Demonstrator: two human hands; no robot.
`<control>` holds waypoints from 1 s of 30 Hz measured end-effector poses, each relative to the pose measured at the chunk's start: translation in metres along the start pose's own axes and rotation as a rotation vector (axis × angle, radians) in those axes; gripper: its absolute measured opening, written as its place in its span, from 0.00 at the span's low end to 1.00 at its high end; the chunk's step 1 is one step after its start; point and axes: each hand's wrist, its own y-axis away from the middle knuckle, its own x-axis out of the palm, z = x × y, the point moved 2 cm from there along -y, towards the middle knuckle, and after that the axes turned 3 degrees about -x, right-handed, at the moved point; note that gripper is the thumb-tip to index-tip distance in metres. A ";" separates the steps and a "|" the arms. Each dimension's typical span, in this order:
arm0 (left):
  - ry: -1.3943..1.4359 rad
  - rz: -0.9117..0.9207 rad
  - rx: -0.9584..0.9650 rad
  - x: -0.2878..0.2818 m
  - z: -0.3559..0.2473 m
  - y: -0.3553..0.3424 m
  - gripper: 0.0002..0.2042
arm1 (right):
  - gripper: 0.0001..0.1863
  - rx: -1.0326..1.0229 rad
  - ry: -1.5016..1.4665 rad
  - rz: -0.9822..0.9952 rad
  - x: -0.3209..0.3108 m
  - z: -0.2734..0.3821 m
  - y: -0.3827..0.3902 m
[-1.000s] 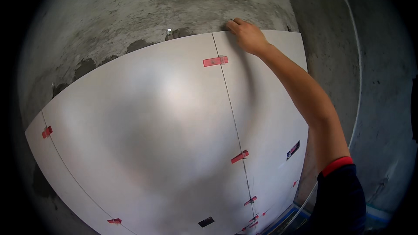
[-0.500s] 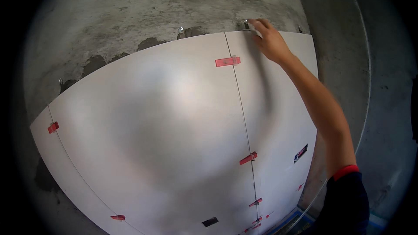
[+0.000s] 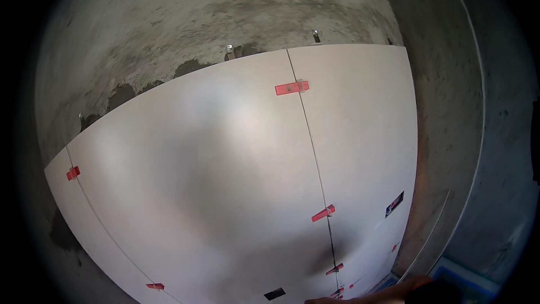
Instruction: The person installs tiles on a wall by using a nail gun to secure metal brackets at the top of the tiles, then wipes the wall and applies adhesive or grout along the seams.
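Observation:
Large pale wall tiles (image 3: pixel 225 152) cover the wall, parted by thin dark joints. Red plastic wedges with clear clips straddle the joints: an upper wedge (image 3: pixel 292 88), a middle wedge (image 3: pixel 323 213), and several lower down. My right arm comes in at the lower right edge. Only a strip of my right hand (image 3: pixel 360 298) shows there, near the lowest wedges (image 3: pixel 337 292) on the right joint. Its fingers are cut off by the frame, so I cannot see what they do. Nowhere in the picture is my left hand.
Small metal brackets stand at the tiles' top edge, one at its middle (image 3: pixel 229 52) and another farther right (image 3: pixel 316 35). Rough grey cement wall (image 3: pixel 225 0) rises above. Dark rectangular cutouts open in the tiles, low in the middle (image 3: pixel 275 294) and at right (image 3: pixel 395 204).
My right hand has left the right-hand bracket at the tiles' top edge and dropped to the bottom of the picture. The bracket stays there. The view has shifted slightly.

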 end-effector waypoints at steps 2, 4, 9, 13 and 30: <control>0.066 0.362 -0.097 -0.033 0.018 -0.028 0.17 | 0.09 -0.168 0.126 0.030 -0.001 -0.019 -0.001; 0.050 0.493 -0.051 0.005 0.007 0.002 0.18 | 0.07 -0.364 0.570 0.091 -0.014 -0.026 -0.006; 0.150 0.712 -0.046 -0.023 0.020 -0.014 0.21 | 0.05 -0.034 0.232 -0.298 -0.214 0.069 -0.074; 0.257 0.196 -0.163 -0.045 0.024 -0.012 0.20 | 0.03 -0.310 0.564 -0.913 -0.340 0.146 -0.139; 0.207 0.492 0.214 -0.102 0.020 -0.008 0.19 | 0.04 -0.378 1.350 -1.039 -0.461 0.188 -0.250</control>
